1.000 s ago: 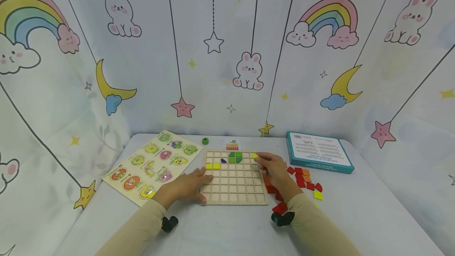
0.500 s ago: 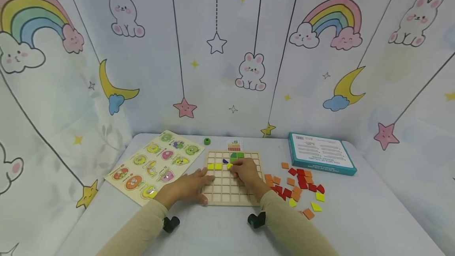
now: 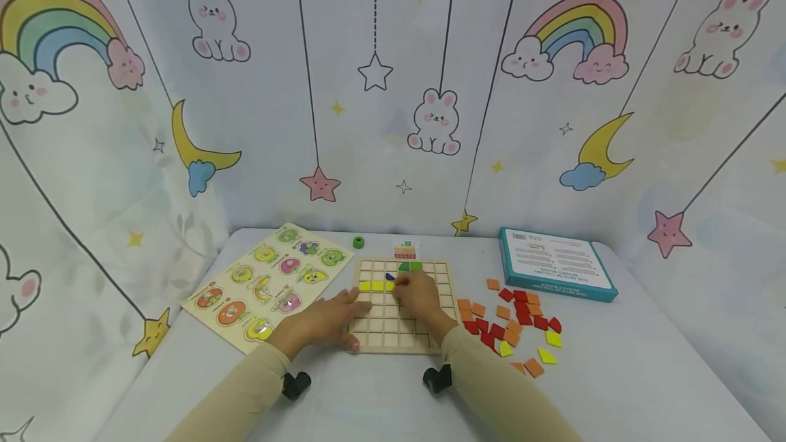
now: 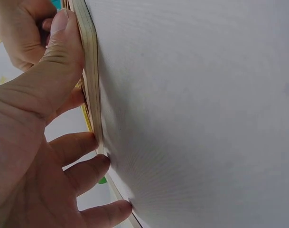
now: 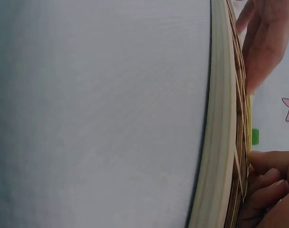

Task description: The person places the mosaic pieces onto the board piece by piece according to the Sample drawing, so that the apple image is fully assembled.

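A wooden grid board (image 3: pixel 405 341) lies in the middle of the table. My left hand (image 3: pixel 322 322) lies flat against its near left corner, with straight fingers (image 4: pixel 82 145) along the board's edge (image 4: pixel 92 85). My right hand (image 3: pixel 419 295) reaches over the board's second row. Its curled fingertips pinch a yellow tile (image 3: pixel 389 286) beside two other yellow tiles (image 3: pixel 371 286). A blue piece (image 3: pixel 389 277) and green tiles (image 3: pixel 410 267) sit in the top rows. The right wrist view shows the board's rim (image 5: pixel 220 142) and my curled right fingers (image 5: pixel 272 190).
Loose red, orange and yellow tiles (image 3: pixel 516 326) lie scattered right of the board. A teal box (image 3: pixel 555 264) sits behind them. A fruit peg puzzle (image 3: pixel 270 285) lies at the left. A green ring (image 3: pixel 358 243) and a pattern card (image 3: pixel 405 249) sit behind the board.
My right hand moved left from the board's top right corner to the second row, carrying a yellow tile up beside the two yellow ones. The left hand stayed put.
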### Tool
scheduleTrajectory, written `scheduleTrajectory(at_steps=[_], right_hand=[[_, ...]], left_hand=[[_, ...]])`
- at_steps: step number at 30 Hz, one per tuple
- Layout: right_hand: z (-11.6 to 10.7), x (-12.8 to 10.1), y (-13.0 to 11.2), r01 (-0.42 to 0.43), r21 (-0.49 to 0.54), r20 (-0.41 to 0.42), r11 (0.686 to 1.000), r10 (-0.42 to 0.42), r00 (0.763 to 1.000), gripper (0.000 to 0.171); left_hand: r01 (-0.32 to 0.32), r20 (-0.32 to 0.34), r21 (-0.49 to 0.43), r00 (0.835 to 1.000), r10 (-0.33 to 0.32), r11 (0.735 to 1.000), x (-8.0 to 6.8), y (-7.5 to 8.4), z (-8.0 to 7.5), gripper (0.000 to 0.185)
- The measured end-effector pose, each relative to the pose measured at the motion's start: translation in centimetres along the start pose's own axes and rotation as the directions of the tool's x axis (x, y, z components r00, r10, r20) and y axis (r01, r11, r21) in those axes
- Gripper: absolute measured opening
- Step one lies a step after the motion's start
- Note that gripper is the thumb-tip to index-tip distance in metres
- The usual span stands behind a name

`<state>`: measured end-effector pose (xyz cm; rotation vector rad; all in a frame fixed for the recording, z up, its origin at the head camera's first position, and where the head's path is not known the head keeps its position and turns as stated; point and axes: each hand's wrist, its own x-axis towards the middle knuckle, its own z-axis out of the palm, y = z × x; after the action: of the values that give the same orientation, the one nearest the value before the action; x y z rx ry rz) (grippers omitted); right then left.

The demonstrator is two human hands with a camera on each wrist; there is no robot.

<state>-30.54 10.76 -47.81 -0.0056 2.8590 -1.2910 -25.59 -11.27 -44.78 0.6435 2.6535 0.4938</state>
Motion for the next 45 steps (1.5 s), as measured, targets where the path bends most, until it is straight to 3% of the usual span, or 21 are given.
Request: scheduleTrajectory(at_steps=[6, 13, 16, 19, 23, 27, 30, 33, 35, 37, 40, 42, 45], right_hand=[[-0.1, 0.0, 0.2, 0.016, -0.018, 0.024, 1.0, -0.016, 1.0, 0.015], [-3.2, -0.7, 1.0, -0.043, 0.177, 0.076, 0.983, 0.03, 0.997, 0.024], [-6.0, -1.2, 1.6, -0.09, 0.314, 0.097, 0.945, 0.063, 0.993, 0.025], [-9.4, -2.5, 2.6, -0.172, 0.44, 0.128, 0.882, 0.128, 0.983, 0.03], [-14.1, -4.9, 4.8, -0.248, 0.531, 0.154, 0.81, 0.195, 0.969, 0.039], [-17.5, -7.0, 7.4, -0.266, 0.56, 0.14, 0.785, 0.227, 0.964, 0.049], [-19.4, -8.7, 9.6, -0.281, 0.587, 0.129, 0.76, 0.255, 0.958, 0.044], [-21.2, -10.3, 11.9, -0.314, 0.674, 0.15, 0.669, 0.291, 0.945, 0.025], [-22.3, -11.2, 13.3, -0.344, 0.739, 0.178, 0.579, 0.324, 0.929, 0.015], [-23.4, -12.0, 14.5, -0.378, 0.79, 0.217, 0.482, 0.356, 0.909, 0.013], [-24.5, -13.1, 15.9, -0.419, 0.819, 0.274, 0.393, 0.375, 0.886, 0.016], [-24.9, -13.6, 16.7, -0.44, 0.821, 0.305, 0.364, 0.372, 0.877, 0.018], [-24.8, -14.2, 17.5, -0.449, 0.816, 0.312, 0.364, 0.376, 0.872, 0.019]], left_hand=[[-0.003, -0.002, -0.002, 1.0, 0.003, 1.0, 0.1, 0.1, 0.1, 0.082], [-0.016, 0.001, 0.01, 1.0, 0.016, 1.0, 0.1, 0.0, 0.3, 0.082], [-0.014, 0.0, 0.019, 1.0, 0.014, 1.0, 0.0, -0.1, 0.2, 0.082], [-0.013, -0.001, 0.022, 1.0, 0.013, 1.0, 0.1, -0.2, 0.2, 0.083], [-0.015, 0.008, 0.031, 1.0, 0.015, 0.999, 0.4, -0.2, 0.2, 0.084], [-0.001, 0.007, 0.035, 1.0, 0.001, 0.999, 0.4, 0.0, 0.2, 0.083], [0.006, 0.007, 0.026, 1.0, -0.007, 1.0, 0.3, 0.1, 0.3, 0.083], [0.005, 0.009, 0.015, 1.0, -0.005, 1.0, 0.2, 0.3, 0.3, 0.083], [0.008, 0.009, 0.007, 1.0, -0.008, 1.0, 0.1, 0.4, 0.2, 0.083], [0.012, 0.007, -0.001, 1.0, -0.012, 1.0, 0.1, 0.5, 0.1, 0.083], [0.024, 0.007, -0.003, 1.0, -0.024, 1.0, 0.1, 0.5, 0.1, 0.083], [0.028, 0.006, -0.006, 1.0, -0.028, 1.0, 0.1, 0.5, 0.1, 0.083], [0.029, 0.006, -0.004, 1.0, -0.029, 1.0, 0.2, 0.4, 0.2, 0.083]])
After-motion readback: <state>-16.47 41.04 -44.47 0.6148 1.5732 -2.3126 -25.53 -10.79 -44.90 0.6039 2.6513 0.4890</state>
